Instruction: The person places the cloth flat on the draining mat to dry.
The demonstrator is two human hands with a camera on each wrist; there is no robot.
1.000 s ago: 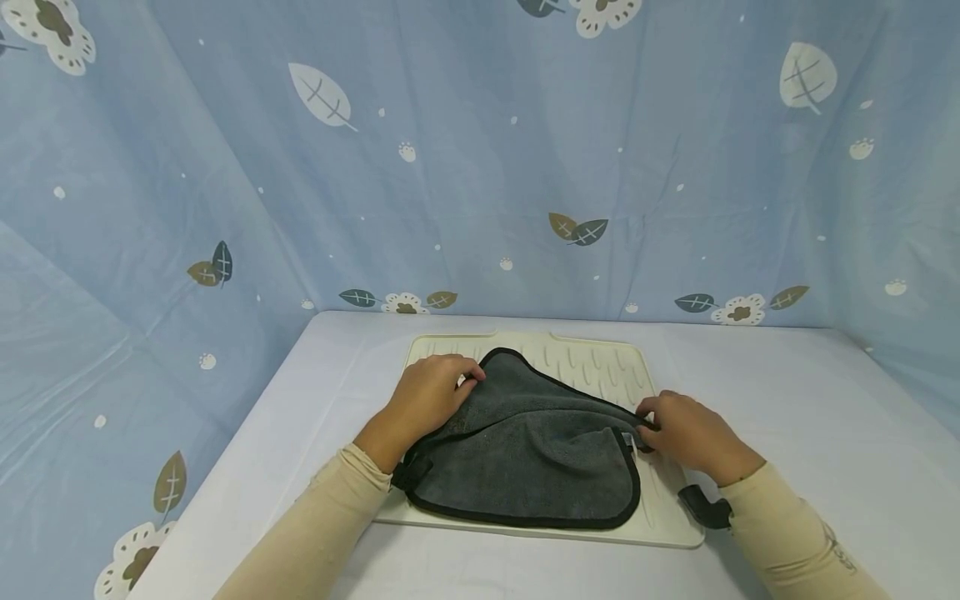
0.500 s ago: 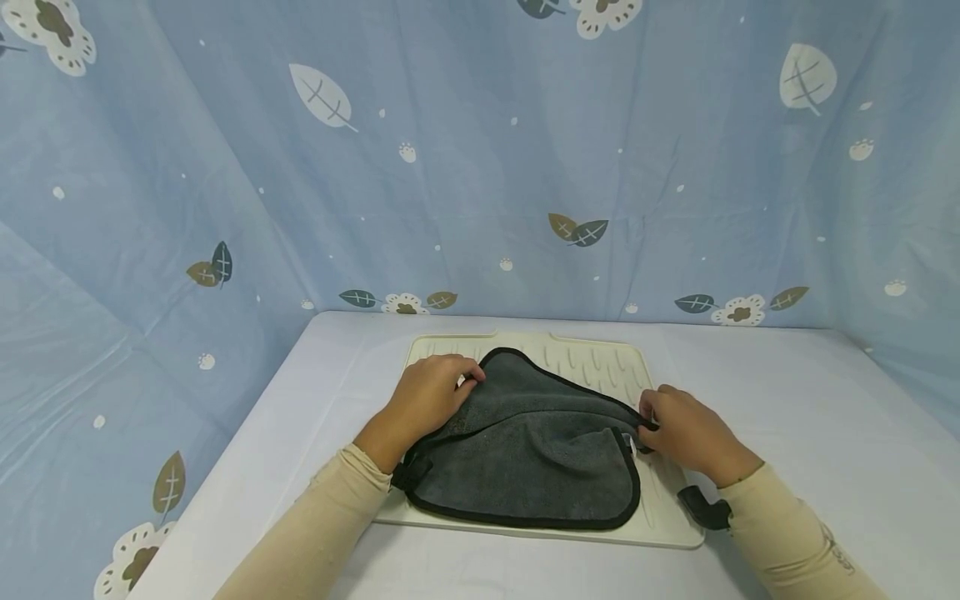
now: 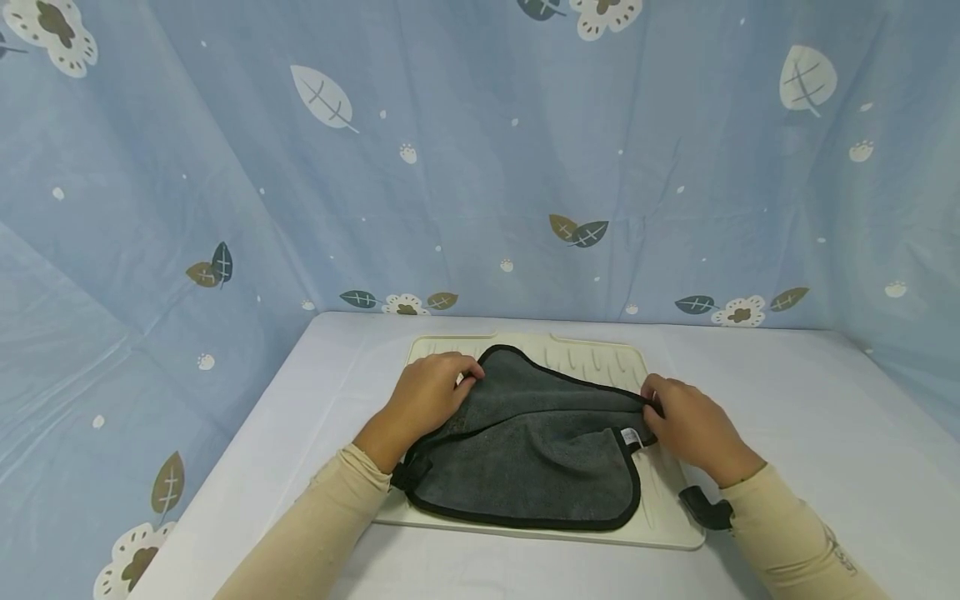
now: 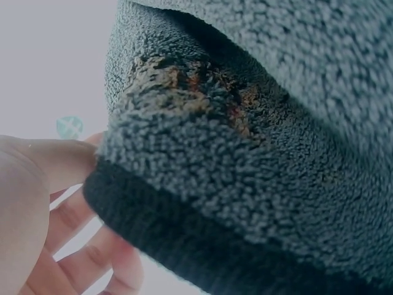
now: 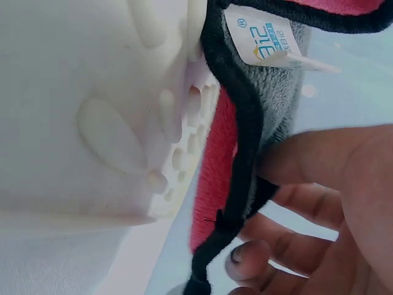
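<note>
A grey towel with black edging lies partly folded over a cream ridged board. My left hand pinches its upper left edge between thumb and fingers; close to that grip, the left wrist view shows an orange-brown stain on the pile. At the towel's right end, my right hand pinches the black-edged border and holds it a little above the board. From the right wrist, the towel's underside looks pinkish red, and a white label hangs from its edge.
The board rests on a table covered with a white cloth. Behind and at the sides hangs a blue curtain with leaf and flower prints. Black straps sit at both wrists.
My right hand has risen slightly and drawn the towel's right border up and away from me, so the white label shows more. The left hand has stayed in place.
</note>
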